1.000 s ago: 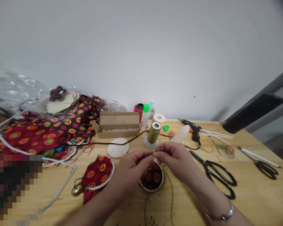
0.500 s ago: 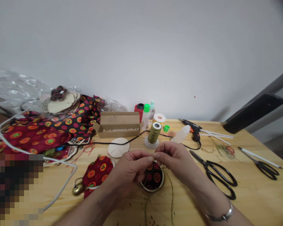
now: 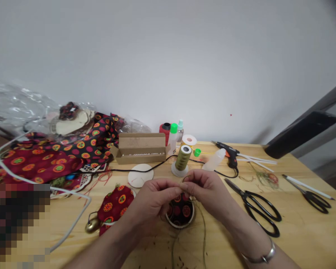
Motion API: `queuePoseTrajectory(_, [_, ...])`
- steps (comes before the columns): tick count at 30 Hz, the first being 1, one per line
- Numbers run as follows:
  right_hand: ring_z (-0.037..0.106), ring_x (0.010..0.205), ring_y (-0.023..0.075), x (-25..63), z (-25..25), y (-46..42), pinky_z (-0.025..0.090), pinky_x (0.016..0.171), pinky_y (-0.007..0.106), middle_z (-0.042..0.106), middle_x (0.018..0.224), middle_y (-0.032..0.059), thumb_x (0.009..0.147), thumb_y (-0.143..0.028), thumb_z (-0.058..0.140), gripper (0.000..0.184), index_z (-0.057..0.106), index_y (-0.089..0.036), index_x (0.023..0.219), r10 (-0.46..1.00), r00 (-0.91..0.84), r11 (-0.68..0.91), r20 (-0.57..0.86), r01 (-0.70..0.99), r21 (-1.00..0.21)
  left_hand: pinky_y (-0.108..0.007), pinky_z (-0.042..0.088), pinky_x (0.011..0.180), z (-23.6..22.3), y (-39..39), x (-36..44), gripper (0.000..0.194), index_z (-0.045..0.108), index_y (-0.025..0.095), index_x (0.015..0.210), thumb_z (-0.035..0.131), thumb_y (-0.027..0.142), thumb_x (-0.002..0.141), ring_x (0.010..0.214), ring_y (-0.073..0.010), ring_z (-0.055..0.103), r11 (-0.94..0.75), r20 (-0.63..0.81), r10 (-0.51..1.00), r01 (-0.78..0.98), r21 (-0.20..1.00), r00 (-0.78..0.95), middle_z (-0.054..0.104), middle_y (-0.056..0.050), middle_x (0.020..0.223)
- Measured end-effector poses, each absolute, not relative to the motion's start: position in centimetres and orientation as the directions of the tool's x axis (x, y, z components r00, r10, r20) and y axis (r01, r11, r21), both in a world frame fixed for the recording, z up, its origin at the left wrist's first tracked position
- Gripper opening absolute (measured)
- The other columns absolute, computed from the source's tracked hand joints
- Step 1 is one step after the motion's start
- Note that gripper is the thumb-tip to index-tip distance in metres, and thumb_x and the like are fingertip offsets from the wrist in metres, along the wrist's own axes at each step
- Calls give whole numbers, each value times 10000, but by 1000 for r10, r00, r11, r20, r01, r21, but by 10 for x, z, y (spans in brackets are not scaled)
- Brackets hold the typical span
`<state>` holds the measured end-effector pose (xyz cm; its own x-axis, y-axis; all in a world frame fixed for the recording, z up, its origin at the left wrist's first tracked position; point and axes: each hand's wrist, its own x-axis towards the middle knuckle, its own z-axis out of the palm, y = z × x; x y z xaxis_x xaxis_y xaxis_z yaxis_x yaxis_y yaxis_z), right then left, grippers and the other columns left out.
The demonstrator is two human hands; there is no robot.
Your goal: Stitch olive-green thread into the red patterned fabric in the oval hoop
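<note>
My left hand (image 3: 159, 196) and my right hand (image 3: 200, 186) meet at the fingertips, both pinching olive-green thread (image 3: 204, 235). Two strands of it trail down over the table toward me. Just below the fingers lies a round black piece of patterned fabric with a pale rim (image 3: 182, 213), partly hidden by my left hand. Behind my hands stands a cone of olive thread (image 3: 183, 158). Left of my left hand are a dark red patterned fabric piece (image 3: 116, 205) and a small brass bell (image 3: 93, 225).
Large black scissors (image 3: 261, 209) lie right of my right hand, with smaller scissors (image 3: 315, 200) and a white pencil (image 3: 310, 188) farther right. A glue gun (image 3: 228, 151), a cardboard box (image 3: 142, 153), a white disc (image 3: 141, 175) and patterned cloth (image 3: 44, 158) lie farther back. A black cable (image 3: 114, 170) crosses the table.
Almost nothing differs. My fingers stay pinched together over the round fabric piece, with only a tiny shift of the hands.
</note>
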<state>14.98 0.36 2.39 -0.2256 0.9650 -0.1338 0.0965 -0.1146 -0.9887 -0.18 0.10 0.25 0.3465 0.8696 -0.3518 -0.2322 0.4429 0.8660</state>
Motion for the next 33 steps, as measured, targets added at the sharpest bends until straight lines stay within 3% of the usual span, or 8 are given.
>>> queuePoseTrajectory(7, [386,441,40,151,32,4,312,426,169,533,557,-30,765,-257,555,155,588,-124,693,958,-232,-143,-166,115,-983,-166,334,435,0,2,-4,118,694,146,698,697,252,648,474,-71,521,419,-323,888,-288,861,326,643,-6,573])
queuePoseTrajectory(11, [430,475,57,153,30,5,341,462,184,547,554,-15,764,-287,565,192,614,-121,680,931,-310,-147,-192,164,-976,-170,391,474,5,2,-1,107,697,145,687,707,237,633,496,-82,549,433,-330,890,-355,829,315,640,-1,556])
queuePoseTrajectory(17, [493,521,97,155,23,4,381,487,215,571,561,2,717,-267,611,164,596,-136,618,943,-276,-120,-188,247,-962,-139,260,343,14,0,2,96,685,133,603,740,199,561,320,-24,372,444,-378,896,-420,792,235,469,76,348])
queuePoseTrajectory(23, [509,514,104,155,23,3,393,488,223,597,572,8,735,-286,595,171,612,-145,638,941,-296,-78,-163,281,-957,-142,247,353,10,0,2,119,672,135,628,736,212,563,350,-31,404,459,-418,888,-392,797,190,561,45,433])
queuePoseTrajectory(28, [521,591,128,157,28,3,389,521,238,634,677,19,748,-383,584,222,647,-174,790,969,-231,21,-87,431,-902,-148,142,334,8,4,-2,129,638,131,622,696,245,630,331,3,263,377,-349,926,-364,851,144,544,55,485])
queuePoseTrajectory(33, [468,549,110,158,33,-5,345,491,226,570,584,-7,839,-356,465,281,622,-183,683,967,-252,175,30,578,-797,-157,135,339,8,5,-3,143,632,134,707,659,271,675,348,1,237,336,-317,942,-320,886,112,618,15,599])
